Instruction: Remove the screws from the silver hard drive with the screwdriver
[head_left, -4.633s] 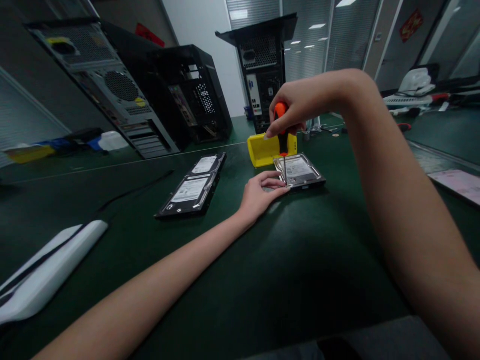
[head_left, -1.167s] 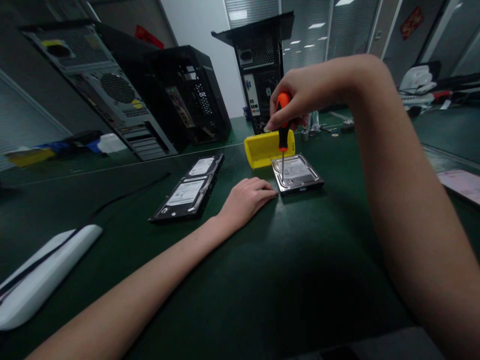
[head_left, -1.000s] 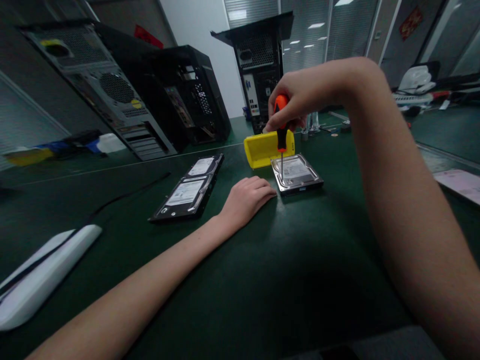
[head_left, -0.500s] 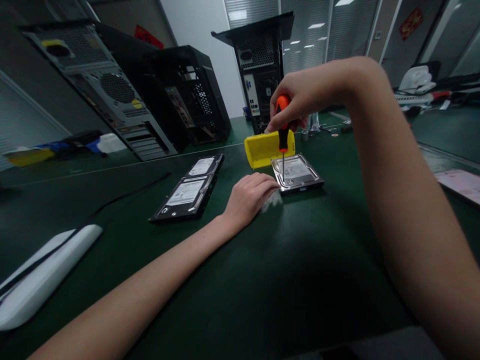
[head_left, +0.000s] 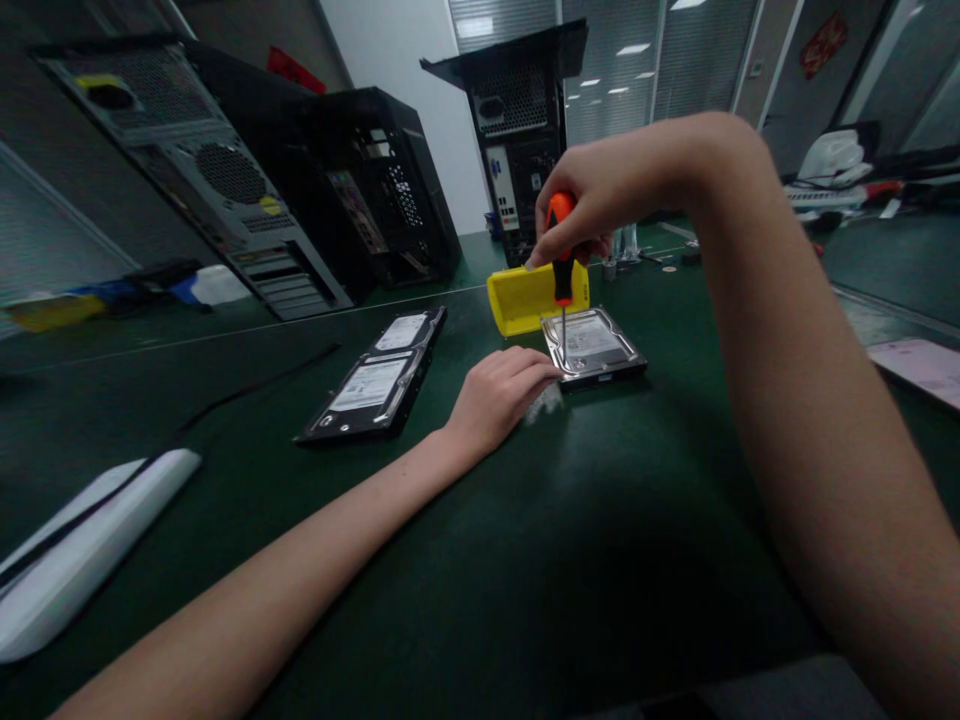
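Note:
A hard drive [head_left: 600, 343] lies label up on the green table [head_left: 480, 560]. Wrapped round the handle of an upright orange and black screwdriver [head_left: 562, 270], my right hand [head_left: 577, 210] is above the drive, and the tip meets its near left part. My left hand [head_left: 504, 392] rests on the table with its fingers together, the fingertips at the drive's left edge; whether they pinch it is hard to see. Behind the drive stands a yellow tray [head_left: 517, 300], tilted. Two more hard drives [head_left: 367, 387] [head_left: 405, 332] lie end to end on the left.
Computer cases [head_left: 225, 180] [head_left: 397, 200] [head_left: 517, 140] stand along the back. A white object [head_left: 97, 540] with a black cable lies at the left. Small parts [head_left: 630, 245] sit behind my right hand, and a pink item [head_left: 919, 368] is at the right.
The screwdriver's tip has shifted very slightly left and down on the drive, and my right hand has moved a little with it. My left hand keeps its place.

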